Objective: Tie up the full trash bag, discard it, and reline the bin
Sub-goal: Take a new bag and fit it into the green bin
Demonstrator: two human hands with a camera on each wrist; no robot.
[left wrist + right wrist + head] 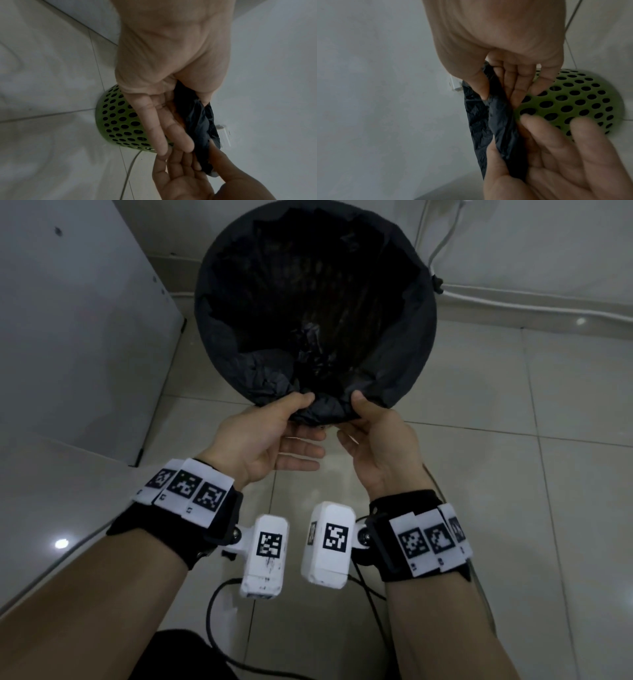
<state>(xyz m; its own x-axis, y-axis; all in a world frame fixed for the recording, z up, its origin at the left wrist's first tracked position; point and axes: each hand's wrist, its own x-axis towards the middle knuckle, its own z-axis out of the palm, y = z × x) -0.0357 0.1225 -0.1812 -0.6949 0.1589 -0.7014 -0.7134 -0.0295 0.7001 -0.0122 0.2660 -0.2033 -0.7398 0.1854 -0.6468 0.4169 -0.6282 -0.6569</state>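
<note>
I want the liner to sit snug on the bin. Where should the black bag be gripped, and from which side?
Grip the black bag at its bunched, folded-over edge on the near rim of the green bin, coming from outside and below. That slack hem hangs free there, where the left hand and right hand already pinch it, thumbs on top.

bag (404, 347): thin black plastic film, crinkled, faint sheen
bin (118, 119): green hard plastic, smooth, matt, pierced with round holes
floor (513, 412): pale tiles, glossy, smooth, reflecting lamps
</note>
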